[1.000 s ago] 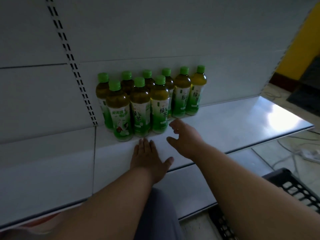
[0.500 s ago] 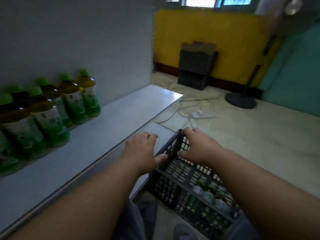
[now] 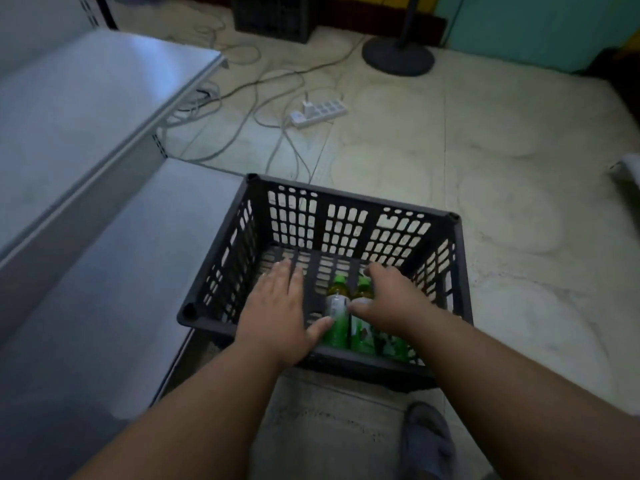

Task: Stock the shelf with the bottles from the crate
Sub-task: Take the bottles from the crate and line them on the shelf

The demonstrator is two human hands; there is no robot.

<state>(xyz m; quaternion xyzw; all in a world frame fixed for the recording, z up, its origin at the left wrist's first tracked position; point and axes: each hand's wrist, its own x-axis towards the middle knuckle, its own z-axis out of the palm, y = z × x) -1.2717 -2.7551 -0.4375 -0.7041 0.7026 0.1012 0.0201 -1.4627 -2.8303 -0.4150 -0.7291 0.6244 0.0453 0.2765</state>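
Observation:
A black slatted crate stands on the floor in front of me. Green-capped tea bottles lie inside it, near its front wall. My left hand hovers over the crate's left half with fingers spread, its thumb close to the leftmost bottle. My right hand reaches down over the bottles on the right, fingers curved above them; I cannot tell whether it touches one. The grey metal shelf runs along the left, with a lower shelf beside the crate. The stocked bottles are out of view.
A white power strip and loose cables lie on the floor beyond the crate. A fan's round base and a second dark crate stand at the back. My shoe is just behind the crate.
My view swung from the stocked shelf down to the crate. Both hands left the shelf, passed the crate's rim, and are now inside the crate over the bottles.

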